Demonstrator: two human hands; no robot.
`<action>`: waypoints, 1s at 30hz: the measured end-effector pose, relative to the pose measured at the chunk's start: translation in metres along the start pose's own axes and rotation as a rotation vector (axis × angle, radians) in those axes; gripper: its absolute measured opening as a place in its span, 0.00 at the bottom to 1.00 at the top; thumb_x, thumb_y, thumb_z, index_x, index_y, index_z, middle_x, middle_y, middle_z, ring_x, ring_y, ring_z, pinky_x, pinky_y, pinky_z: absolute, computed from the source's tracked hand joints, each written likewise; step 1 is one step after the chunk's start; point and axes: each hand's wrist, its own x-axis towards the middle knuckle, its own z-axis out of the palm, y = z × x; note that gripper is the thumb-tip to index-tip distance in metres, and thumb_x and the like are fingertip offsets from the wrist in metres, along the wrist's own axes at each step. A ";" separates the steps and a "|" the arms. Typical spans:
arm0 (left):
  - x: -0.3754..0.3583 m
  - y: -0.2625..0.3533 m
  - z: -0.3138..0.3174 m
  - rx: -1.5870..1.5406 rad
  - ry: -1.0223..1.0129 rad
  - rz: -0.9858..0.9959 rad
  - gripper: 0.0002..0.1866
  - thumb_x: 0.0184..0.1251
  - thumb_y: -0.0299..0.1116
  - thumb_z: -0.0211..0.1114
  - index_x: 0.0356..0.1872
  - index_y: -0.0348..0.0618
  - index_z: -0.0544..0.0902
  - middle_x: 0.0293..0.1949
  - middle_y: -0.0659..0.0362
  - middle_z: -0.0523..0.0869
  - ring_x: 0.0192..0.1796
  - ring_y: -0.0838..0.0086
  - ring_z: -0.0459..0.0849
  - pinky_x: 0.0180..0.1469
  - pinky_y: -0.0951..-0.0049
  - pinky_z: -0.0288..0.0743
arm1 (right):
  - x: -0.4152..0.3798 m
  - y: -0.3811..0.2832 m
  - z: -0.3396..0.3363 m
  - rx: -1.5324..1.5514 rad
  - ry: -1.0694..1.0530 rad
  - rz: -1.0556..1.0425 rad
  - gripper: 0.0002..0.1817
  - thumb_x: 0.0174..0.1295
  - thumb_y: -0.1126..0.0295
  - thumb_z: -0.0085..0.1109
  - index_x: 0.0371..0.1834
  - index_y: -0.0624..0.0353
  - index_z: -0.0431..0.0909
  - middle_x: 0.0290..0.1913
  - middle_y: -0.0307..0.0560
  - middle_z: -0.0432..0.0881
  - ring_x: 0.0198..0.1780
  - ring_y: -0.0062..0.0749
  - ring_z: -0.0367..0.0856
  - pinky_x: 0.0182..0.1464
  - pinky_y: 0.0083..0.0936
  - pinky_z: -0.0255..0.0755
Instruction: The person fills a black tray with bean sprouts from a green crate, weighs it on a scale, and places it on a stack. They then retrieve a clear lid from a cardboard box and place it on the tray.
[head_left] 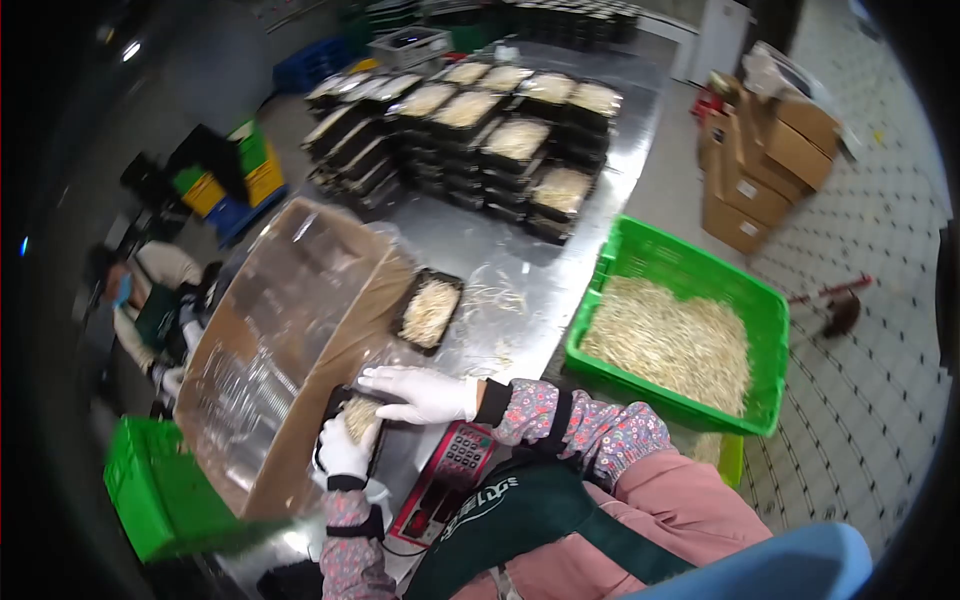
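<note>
Both my hands wear white gloves and are at a black tray (335, 405) of pale bean sprouts (360, 415). My left hand (345, 450) is at the tray's near end, its fingers bent over the sprouts and the tray's side. My right hand (425, 394) lies across the tray's far right side, fingers stretched out and nothing in its grasp. The hands cover part of the tray. Just beyond it a second black tray (430, 311) filled with sprouts sits on the metal table (525, 335). A red scale (445, 480) with a keypad stands close to my right wrist.
Left of the tray is an open cardboard box (330, 345) holding clear plastic lids (245, 400). A green crate (690, 300) of sprouts stands at the right. Stacked filled trays (465, 125) occupy the table's far end. A co-worker (155, 300) is at the far left.
</note>
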 end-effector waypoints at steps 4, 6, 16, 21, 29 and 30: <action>0.001 -0.003 -0.034 -0.068 -0.167 -0.014 0.40 0.53 0.54 0.73 0.65 0.45 0.72 0.52 0.49 0.82 0.54 0.53 0.81 0.56 0.56 0.74 | -0.114 -0.017 -0.105 -0.075 0.417 0.361 0.27 0.67 0.58 0.57 0.65 0.61 0.70 0.62 0.60 0.75 0.62 0.51 0.75 0.64 0.36 0.69; 0.003 -0.009 -0.046 -0.134 -0.098 0.010 0.41 0.51 0.50 0.75 0.66 0.45 0.72 0.55 0.49 0.82 0.56 0.55 0.81 0.57 0.58 0.74 | -0.188 -0.027 -0.151 -0.124 0.657 0.614 0.25 0.66 0.63 0.62 0.63 0.61 0.74 0.60 0.53 0.79 0.62 0.38 0.77 0.65 0.30 0.69; 0.011 0.083 -0.043 -1.013 -0.033 -0.046 0.25 0.64 0.23 0.63 0.64 0.37 0.74 0.56 0.54 0.82 0.55 0.71 0.80 0.58 0.69 0.73 | -0.395 0.062 -0.194 -0.288 0.191 1.446 0.57 0.47 0.37 0.70 0.69 0.73 0.62 0.69 0.71 0.66 0.72 0.57 0.63 0.72 0.42 0.59; 0.011 0.214 -0.045 -0.889 -0.271 0.259 0.41 0.52 0.26 0.75 0.70 0.38 0.67 0.63 0.52 0.75 0.59 0.68 0.77 0.62 0.68 0.72 | -0.359 0.109 -0.164 -0.350 -0.345 1.455 0.73 0.35 0.34 0.75 0.80 0.54 0.38 0.79 0.66 0.38 0.78 0.70 0.39 0.69 0.70 0.51; 0.045 0.406 0.046 -0.547 -0.682 0.842 0.55 0.48 0.39 0.77 0.76 0.41 0.52 0.73 0.46 0.60 0.68 0.50 0.70 0.67 0.62 0.69 | -0.408 0.144 -0.200 -0.340 -0.403 1.418 0.78 0.29 0.36 0.79 0.80 0.51 0.35 0.80 0.64 0.38 0.78 0.70 0.38 0.70 0.72 0.48; 0.049 0.426 0.064 -0.457 -0.704 0.933 0.57 0.47 0.39 0.77 0.76 0.42 0.50 0.74 0.46 0.58 0.69 0.48 0.69 0.67 0.61 0.69 | -0.410 0.143 -0.201 -0.318 -0.404 1.420 0.78 0.29 0.36 0.79 0.80 0.51 0.35 0.80 0.64 0.38 0.78 0.70 0.38 0.70 0.72 0.48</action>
